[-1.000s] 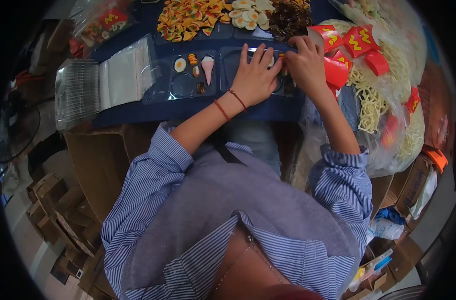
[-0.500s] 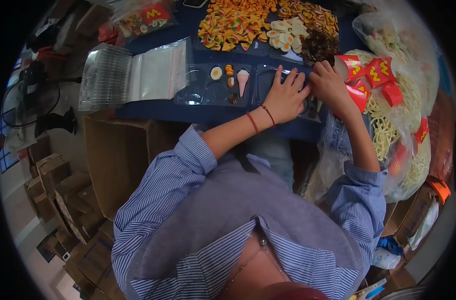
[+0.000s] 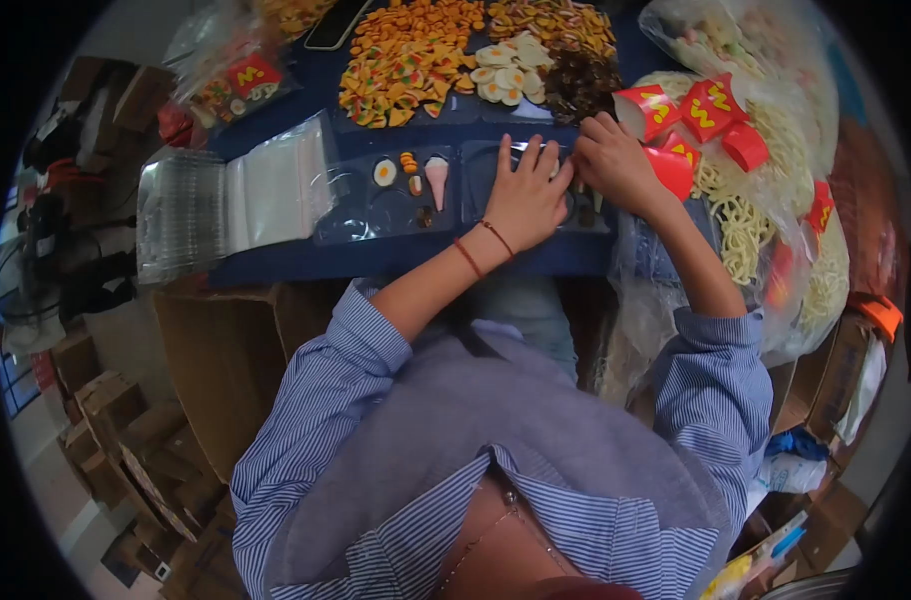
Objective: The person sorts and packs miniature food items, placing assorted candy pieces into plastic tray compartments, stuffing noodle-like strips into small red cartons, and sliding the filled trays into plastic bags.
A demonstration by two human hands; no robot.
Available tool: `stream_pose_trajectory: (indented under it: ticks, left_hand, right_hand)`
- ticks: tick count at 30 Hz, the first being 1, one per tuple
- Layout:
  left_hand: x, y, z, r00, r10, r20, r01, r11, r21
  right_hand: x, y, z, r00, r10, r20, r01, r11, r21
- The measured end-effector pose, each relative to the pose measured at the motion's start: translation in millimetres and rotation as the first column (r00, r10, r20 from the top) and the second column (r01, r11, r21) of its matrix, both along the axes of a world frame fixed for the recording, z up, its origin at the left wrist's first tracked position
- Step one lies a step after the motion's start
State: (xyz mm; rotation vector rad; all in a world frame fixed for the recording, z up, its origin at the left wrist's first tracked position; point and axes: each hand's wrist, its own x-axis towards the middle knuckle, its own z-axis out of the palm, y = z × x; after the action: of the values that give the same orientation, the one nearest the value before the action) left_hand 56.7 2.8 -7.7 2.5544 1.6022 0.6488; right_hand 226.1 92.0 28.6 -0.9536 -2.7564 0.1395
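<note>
My left hand (image 3: 529, 198) lies with its fingers apart over a clear plastic tray (image 3: 476, 160), covering much of it. Beside it, my right hand (image 3: 618, 165) has its fingertips bent together above the same tray's right end; whatever they pinch is hidden. Small pieces show in that tray near the fingers. To the left, another clear tray (image 3: 351, 222) holds a miniature fried egg (image 3: 385, 173), a pink ice cream cone (image 3: 437, 182), orange stacked pieces (image 3: 409, 162) and a small dark brown piece (image 3: 425, 217).
Heaps of orange and green-red pieces (image 3: 396, 85), fried eggs (image 3: 511, 70) and dark brown pieces (image 3: 583, 85) lie at the back. Red cartons with yellow marks (image 3: 714, 108) rest on pale noodle-like strands (image 3: 744, 235) at right. Clear bags (image 3: 276, 190) are stacked left.
The camera view has shifted, so the table appears further left and slightly lower. Both hands stay at the same tray with nearly the same finger positions.
</note>
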Motion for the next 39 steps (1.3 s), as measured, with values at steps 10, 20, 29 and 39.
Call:
stream_pose_trajectory:
  ticks: [10, 20, 29, 39]
  left_hand:
    - [0.5, -1.9, -0.7, 0.999, 0.029, -0.032, -0.028, 0.999, 0.038]
    - [1.4, -3.4, 0.7, 0.999, 0.026, -0.038, -0.024, 0.999, 0.047]
    - [2.3, -2.5, 2.7, 1.0, 0.017, -0.01, -0.017, 1.0, 0.021]
    - [1.4, 3.0, 8.4, 0.998, 0.043, 0.043, -0.041, 0.998, -0.039]
  right_hand:
    - [10.4, 8.8, -6.4, 0.987, 0.133, -0.089, -0.14, 0.987, -0.075]
    - [22.6, 10.7, 9.9, 0.974, 0.119, -0.19, -0.161, 0.962, -0.22]
    - [66.6, -90.7, 64.8, 0.941, -0.253, -0.224, 0.049, 0.758, -0.65]
    - [122.2, -217.6, 59.1, 0.95, -0.191, 0.246, 0.311, 0.55, -0.775]
